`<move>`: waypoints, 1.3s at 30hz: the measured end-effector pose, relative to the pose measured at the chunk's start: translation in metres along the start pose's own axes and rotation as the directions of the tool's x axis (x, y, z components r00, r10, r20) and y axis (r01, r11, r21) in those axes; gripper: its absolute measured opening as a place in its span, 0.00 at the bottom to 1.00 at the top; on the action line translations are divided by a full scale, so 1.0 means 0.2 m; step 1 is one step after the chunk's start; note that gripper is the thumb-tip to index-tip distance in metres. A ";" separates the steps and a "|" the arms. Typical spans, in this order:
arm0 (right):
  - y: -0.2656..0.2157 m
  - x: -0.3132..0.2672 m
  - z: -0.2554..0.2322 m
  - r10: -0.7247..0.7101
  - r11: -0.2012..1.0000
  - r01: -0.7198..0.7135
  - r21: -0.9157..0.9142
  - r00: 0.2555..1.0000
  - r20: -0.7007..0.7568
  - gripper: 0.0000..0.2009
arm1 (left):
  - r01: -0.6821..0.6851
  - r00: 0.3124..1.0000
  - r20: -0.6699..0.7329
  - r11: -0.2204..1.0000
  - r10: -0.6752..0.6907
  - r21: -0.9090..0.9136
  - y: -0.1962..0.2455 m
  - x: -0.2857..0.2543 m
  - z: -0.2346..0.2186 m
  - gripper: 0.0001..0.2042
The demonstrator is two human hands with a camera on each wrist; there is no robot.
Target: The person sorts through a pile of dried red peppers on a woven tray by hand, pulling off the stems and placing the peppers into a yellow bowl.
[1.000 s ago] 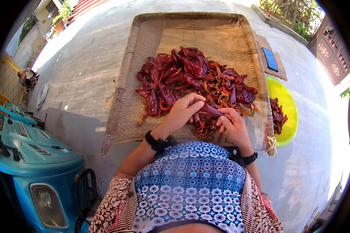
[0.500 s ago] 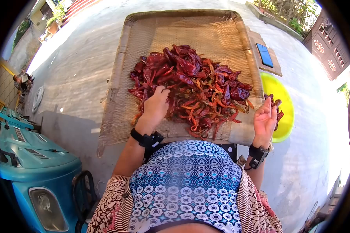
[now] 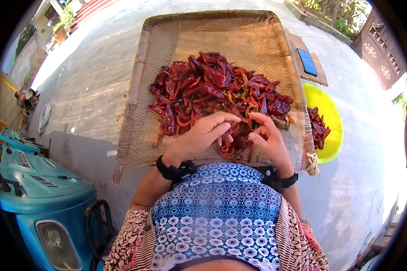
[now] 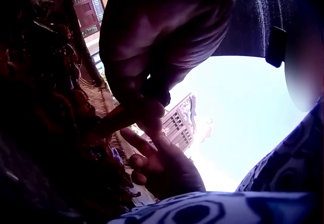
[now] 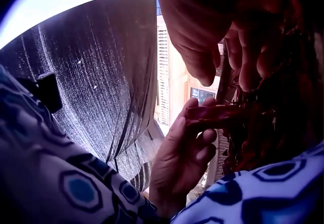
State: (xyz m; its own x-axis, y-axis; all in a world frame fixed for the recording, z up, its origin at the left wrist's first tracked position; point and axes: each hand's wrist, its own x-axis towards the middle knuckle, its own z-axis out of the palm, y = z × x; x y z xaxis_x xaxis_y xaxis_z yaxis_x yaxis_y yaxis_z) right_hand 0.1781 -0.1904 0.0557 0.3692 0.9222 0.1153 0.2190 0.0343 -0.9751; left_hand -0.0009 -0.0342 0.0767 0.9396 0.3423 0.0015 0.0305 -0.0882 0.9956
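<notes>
We see a glossy, dark red, elongated dried pepper point(image 5: 212, 114) pinched between the thumb and fingers of the left hand point(image 3: 205, 135), its long axis running nearly level across the right wrist view, from the fingertips outward to the heap; its far end fades into shadow, so we cannot tell which end is the tip. The right hand point(image 3: 271, 140) faces it from the other side, thumb and forefinger curved and apart, with a narrow gap between them, and in the right wrist view we find it just above the pepper. From the head view we cannot pick the pepper out clearly. Both hands hover over the near side of a heap of wrinkled dark red peppers point(image 3: 199, 86) on a rectangular woven tan tray point(image 3: 212, 31)
</notes>
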 end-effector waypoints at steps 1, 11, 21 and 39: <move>-0.03 0.00 0.00 0.018 0.993 -0.007 -0.120 0.996 0.090 0.20 | -0.001 1.000 0.016 0.999 0.002 -0.048 0.00 0.00 0.00 0.15; 0.02 0.02 0.05 0.172 0.983 -0.159 -0.095 0.973 0.156 0.14 | -0.059 0.997 -0.066 0.963 0.043 -0.263 0.01 0.00 0.02 0.15; 0.15 0.04 -0.28 0.128 0.811 0.141 0.568 0.904 -0.407 0.14 | 0.274 0.763 -0.620 0.779 0.181 0.564 -0.14 -0.08 -0.34 0.19; 0.00 -0.02 -0.08 0.227 0.806 0.111 -0.581 0.849 0.478 0.14 | 0.496 0.823 -0.568 0.506 -0.016 0.705 -0.22 -0.14 -0.41 0.33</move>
State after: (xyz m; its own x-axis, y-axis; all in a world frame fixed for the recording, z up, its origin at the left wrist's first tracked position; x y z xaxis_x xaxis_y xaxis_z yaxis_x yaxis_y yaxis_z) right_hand 0.1900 -0.2008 0.0586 -0.0682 0.9745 -0.2136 0.7423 -0.0935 -0.6635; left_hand -0.0564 0.0375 0.0400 0.5795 0.8141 0.0387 0.7220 -0.5348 0.4390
